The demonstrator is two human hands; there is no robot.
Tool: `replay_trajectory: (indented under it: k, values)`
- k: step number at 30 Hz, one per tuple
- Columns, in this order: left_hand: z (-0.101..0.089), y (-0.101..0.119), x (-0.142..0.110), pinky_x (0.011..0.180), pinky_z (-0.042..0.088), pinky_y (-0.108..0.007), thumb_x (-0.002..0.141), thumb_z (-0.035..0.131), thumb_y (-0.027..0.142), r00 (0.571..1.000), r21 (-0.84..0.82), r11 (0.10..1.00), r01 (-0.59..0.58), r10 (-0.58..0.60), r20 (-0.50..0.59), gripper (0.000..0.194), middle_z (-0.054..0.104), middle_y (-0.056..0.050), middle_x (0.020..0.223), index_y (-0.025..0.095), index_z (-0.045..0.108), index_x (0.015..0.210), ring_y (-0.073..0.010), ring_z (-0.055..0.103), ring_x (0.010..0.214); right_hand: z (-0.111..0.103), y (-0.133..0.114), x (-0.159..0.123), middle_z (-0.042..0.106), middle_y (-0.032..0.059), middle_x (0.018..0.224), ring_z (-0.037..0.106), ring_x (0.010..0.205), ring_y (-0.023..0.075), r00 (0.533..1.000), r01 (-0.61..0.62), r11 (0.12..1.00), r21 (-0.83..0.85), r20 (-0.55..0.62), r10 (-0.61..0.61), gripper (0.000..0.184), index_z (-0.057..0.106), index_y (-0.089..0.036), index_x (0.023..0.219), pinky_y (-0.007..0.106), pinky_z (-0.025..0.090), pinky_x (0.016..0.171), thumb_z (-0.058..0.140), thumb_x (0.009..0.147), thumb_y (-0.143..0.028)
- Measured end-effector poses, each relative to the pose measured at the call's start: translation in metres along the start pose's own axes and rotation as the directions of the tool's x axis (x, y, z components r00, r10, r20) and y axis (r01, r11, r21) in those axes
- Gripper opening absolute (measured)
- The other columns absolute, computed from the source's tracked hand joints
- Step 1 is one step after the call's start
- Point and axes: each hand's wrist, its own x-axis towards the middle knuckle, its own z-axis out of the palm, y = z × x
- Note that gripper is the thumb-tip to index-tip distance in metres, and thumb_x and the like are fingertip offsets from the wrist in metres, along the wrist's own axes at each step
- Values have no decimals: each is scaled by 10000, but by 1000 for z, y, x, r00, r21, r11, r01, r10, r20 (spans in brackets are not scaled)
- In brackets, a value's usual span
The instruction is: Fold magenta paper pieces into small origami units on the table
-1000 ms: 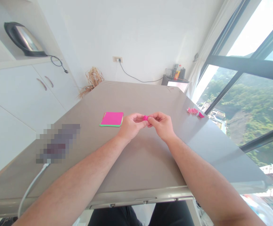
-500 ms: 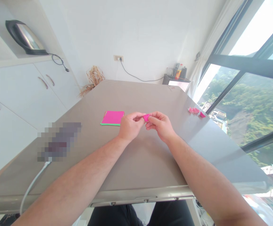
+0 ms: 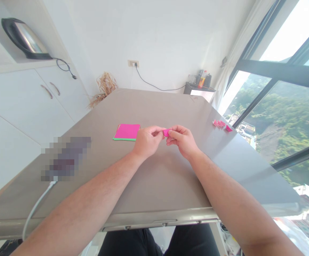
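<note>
Between my two hands is a small folded piece of pink paper (image 3: 166, 133), held above the middle of the table. My left hand (image 3: 149, 139) pinches its left side between thumb and fingers. On its right side, the thumb and forefinger of my right hand (image 3: 181, 139) close on it, the other fingers curled below. My fingers hide part of the paper. Just left of my left hand lies a stack of square paper sheets (image 3: 127, 132), pink on top with a green edge showing. Several small folded pink paper pieces (image 3: 222, 125) sit in a row at the table's right edge.
On the grey table (image 3: 159, 185), a pixelated dark object (image 3: 67, 158) with a white cable (image 3: 38, 206) lies at the left. Dried stalks (image 3: 105, 87) stand beyond the far left corner. A small dark stand with bottles (image 3: 200, 87) is behind the table; windows are at right.
My fingers have shifted on the pink paper; its visible shape has changed and my fingertips are slightly farther apart. The stack and the folded pieces stay where they were.
</note>
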Motion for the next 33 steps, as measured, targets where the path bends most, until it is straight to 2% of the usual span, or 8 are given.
replay_trajectory:
  k: [4, 9, 17, 21, 25, 33]
  values:
    - [1, 0, -2, 697, 528, -306, 814, 652, 284, 999, 90, 995, -41, 43, -21, 164, 775, -24, 792, 232, 796, 872, -195, 706, 736, 0, 1, 1, 671, 8, 661, 620, 626, 138, 1000, 20, 999, -27, 0, -20, 232, 676, -192, 745, 291, 553, 614, 790, 710, -391]
    - [0, 1, -2, 666, 525, -292, 810, 658, 283, 998, 81, 995, -49, 52, -29, 149, 766, -14, 753, 232, 795, 835, -187, 698, 707, -1, 2, 1, 668, 8, 645, 620, 618, 139, 1000, 27, 999, -31, 10, -27, 272, 666, -187, 732, 296, 550, 609, 824, 689, -405]
    - [-2, 1, 2, 678, 569, -322, 804, 676, 308, 997, -85, 994, 71, -67, 49, 200, 766, -45, 766, 194, 799, 913, -202, 713, 692, -4, 3, 1, 664, 2, 648, 622, 621, 141, 999, 49, 998, -30, 24, -49, 344, 645, -189, 737, 300, 539, 618, 846, 676, -461]
    - [-2, 0, 1, 787, 594, -365, 770, 744, 349, 993, -171, 982, 80, -64, 96, 309, 785, -72, 896, 177, 775, 1026, -235, 741, 820, -3, 1, 1, 659, -10, 644, 616, 605, 132, 998, 66, 997, -35, -10, -67, 360, 636, -192, 727, 294, 532, 613, 849, 659, -474]
    - [-2, 0, 0, 838, 592, -384, 749, 786, 382, 994, -145, 989, 32, -15, 111, 345, 783, -96, 981, 167, 767, 1018, -252, 740, 895, 0, -1, -1, 645, -21, 618, 588, 563, 118, 995, 90, 995, -44, -42, -92, 332, 634, -191, 703, 293, 522, 596, 848, 659, -441]
    - [-1, -1, 1, 778, 599, -362, 763, 779, 413, 992, -132, 990, 50, -35, 118, 307, 783, -78, 907, 177, 755, 958, -225, 738, 818, 4, 1, -1, 646, -20, 614, 592, 566, 118, 989, 136, 990, -39, -59, -138, 235, 636, -192, 693, 286, 511, 586, 805, 707, -356]
